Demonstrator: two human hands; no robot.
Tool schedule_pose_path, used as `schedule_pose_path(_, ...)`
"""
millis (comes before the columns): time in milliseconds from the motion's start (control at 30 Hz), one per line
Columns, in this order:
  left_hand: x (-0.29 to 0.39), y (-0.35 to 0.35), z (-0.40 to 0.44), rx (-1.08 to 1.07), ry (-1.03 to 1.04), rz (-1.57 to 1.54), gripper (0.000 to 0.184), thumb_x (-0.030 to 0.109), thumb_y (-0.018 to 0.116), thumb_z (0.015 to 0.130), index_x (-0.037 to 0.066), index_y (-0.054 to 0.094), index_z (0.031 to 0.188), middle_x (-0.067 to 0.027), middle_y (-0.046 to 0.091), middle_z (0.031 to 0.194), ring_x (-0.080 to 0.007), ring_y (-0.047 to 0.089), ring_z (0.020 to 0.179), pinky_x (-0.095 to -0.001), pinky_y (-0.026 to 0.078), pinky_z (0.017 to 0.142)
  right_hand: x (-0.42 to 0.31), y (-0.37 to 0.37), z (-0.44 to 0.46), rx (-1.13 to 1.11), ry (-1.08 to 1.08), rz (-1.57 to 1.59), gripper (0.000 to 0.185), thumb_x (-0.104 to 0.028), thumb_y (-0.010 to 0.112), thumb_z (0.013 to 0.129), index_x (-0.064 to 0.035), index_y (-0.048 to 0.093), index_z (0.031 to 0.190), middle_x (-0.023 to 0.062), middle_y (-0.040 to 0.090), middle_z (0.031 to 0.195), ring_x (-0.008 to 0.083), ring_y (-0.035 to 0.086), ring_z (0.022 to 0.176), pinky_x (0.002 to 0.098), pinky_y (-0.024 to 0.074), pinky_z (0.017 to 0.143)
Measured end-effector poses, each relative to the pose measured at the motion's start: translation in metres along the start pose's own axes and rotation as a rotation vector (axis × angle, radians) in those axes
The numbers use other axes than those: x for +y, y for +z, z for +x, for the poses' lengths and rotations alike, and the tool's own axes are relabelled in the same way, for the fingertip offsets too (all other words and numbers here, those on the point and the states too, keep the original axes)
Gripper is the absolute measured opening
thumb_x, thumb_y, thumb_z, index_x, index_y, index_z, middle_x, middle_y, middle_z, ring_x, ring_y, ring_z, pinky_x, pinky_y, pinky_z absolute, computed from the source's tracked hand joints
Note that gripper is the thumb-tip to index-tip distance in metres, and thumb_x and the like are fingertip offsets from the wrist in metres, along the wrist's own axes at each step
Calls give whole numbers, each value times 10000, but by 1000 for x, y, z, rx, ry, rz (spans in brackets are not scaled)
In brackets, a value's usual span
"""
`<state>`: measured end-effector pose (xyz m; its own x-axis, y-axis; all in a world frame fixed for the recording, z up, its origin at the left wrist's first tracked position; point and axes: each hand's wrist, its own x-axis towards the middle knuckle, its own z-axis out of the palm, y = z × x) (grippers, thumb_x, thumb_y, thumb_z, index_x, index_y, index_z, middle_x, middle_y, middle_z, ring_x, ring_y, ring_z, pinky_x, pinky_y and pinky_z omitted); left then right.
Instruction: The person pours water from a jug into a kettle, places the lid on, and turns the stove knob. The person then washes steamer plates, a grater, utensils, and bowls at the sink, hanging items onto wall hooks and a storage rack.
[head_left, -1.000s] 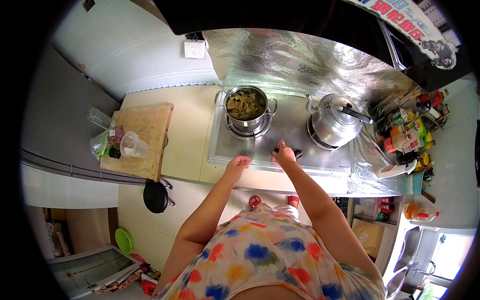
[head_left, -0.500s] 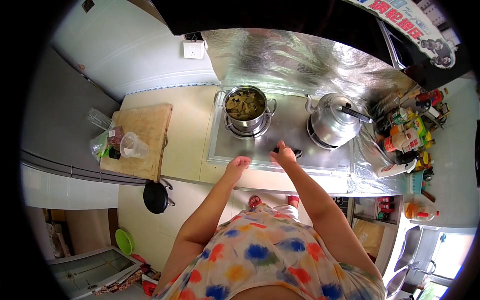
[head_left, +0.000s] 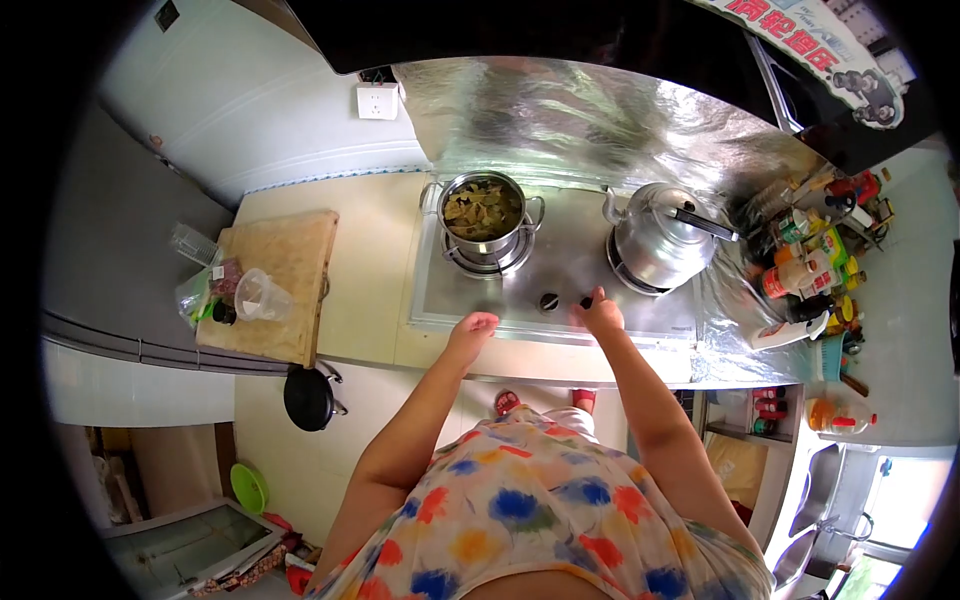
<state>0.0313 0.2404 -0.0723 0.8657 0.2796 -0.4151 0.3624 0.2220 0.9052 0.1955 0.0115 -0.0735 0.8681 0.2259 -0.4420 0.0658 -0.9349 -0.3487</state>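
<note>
My right hand (head_left: 602, 316) has its fingers around the right stove knob (head_left: 586, 302), which is mostly covered by them. To its left, the other black stove knob (head_left: 548, 301) stands uncovered. Over the front edge of the steel gas stove (head_left: 510, 296) hovers my left hand (head_left: 471, 334), loosely bent, fingers slightly apart and holding nothing. A steel pot (head_left: 482, 240) full of brown-green dried leaves in liquid sits on the left burner. On the right burner stands a big metal kettle (head_left: 662, 240) with a black handle.
At left, a wooden cutting board (head_left: 300, 240) bears a clear plastic cup (head_left: 262, 297) and small bags. Several sauce bottles (head_left: 800, 275) crowd the right end of the counter. A dark range hood (head_left: 560, 30) hangs overhead. A black round stool (head_left: 309, 398) is on the floor.
My right hand has moved right, from the left stove knob to the right one, uncovering the left knob. My left hand has stayed nearly in place.
</note>
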Motion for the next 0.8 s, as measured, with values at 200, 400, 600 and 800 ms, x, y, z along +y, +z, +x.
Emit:
schedule_pose_path(200,9,4,-3,2,-20,-5,128,97,552,850,44,585,962,-10,596,884,-92,533,807,-222,433,750,11,19,7,143,-10,187,509,-338,647,721,-71,372,1057,206,602,922,380,580,880,436,458,771)
schedule_pose_path(400,3,4,-3,13,-12,-7,132,98,556,848,42,582,965,-15,593,878,-98,528,796,-222,433,748,13,22,12,159,-8,232,514,-319,648,721,-58,356,1053,222,595,908,395,580,855,433,462,754)
schedule_pose_path(600,4,3,-6,10,-4,5,124,97,563,845,46,583,957,-8,590,863,-92,522,784,-221,430,743,14,22,14,125,-4,187,479,-308,616,749,-69,355,1073,206,584,954,379,573,897,449,460,781)
schedule_pose_path(800,8,4,-8,14,1,0,113,94,567,843,48,584,945,2,585,841,-85,515,765,-213,424,723,16,25,17,127,-20,159,479,-295,589,759,-62,353,1104,215,576,988,382,570,910,449,463,791)
